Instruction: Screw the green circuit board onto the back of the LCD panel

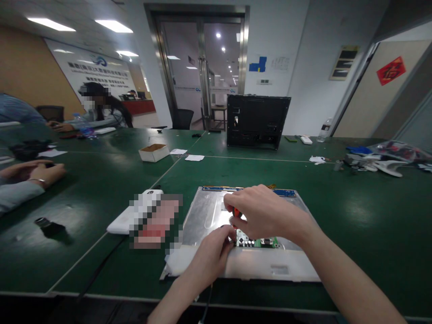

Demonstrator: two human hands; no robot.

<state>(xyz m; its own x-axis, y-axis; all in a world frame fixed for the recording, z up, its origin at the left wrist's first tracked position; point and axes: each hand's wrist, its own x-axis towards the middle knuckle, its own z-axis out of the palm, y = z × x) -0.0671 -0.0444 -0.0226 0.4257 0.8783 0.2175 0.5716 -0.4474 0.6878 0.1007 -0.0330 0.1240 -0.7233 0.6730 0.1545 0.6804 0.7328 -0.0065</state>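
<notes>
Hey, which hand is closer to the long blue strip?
Right. The right hand is over the panel, partly hiding the blue strip; the left hand is farther from it, near the green board.

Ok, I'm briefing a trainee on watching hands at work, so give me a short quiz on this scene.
1. Which of the person's own hands grips the orange-and-black handle?
2. True or false: the green circuit board lies on the metal panel.
3. Seen from the head camera, where is the open box relative to the black casing?
A. To its right
B. To its left
C. Directly in front of it

Key:
1. The right hand.
2. True.
3. B.
</notes>
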